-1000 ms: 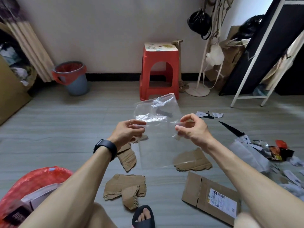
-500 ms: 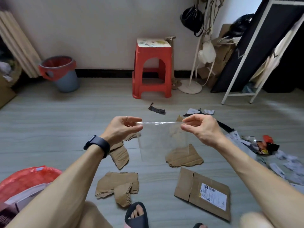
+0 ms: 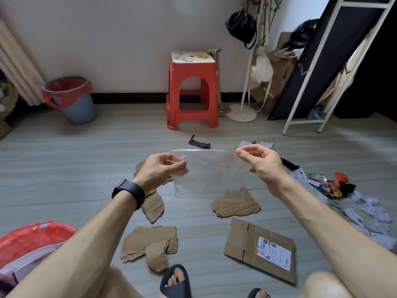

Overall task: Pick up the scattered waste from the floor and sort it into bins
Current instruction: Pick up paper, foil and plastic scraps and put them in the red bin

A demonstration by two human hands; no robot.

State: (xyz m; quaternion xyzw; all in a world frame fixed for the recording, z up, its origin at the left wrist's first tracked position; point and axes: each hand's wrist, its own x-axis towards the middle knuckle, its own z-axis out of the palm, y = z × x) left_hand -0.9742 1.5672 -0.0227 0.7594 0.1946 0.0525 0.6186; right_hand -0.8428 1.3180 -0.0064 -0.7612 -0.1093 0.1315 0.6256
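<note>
The clear plastic bag (image 3: 211,173) hangs in the air above the floor (image 3: 86,168), its long top edge level and running left to right. My left hand (image 3: 160,172) and right hand (image 3: 261,166) pinch its upper corners, held apart. Torn cardboard pieces (image 3: 235,204) lie beneath.

I'm looking into a lived-in room of a home: grey plank floor (image 3: 64,168), plain white wall (image 3: 107,39) with black skirting (image 3: 129,97), a red plastic stool (image 3: 192,67) at the floor's far edge, a small grey bin (image 3: 79,108) with a red liner toward its far left corner, a coat stand (image 3: 241,114) hung with a black handbag (image 3: 240,24), curtain folds (image 3: 15,67) at the left, and cardboard boxes (image 3: 281,69) stacked far right.
</note>
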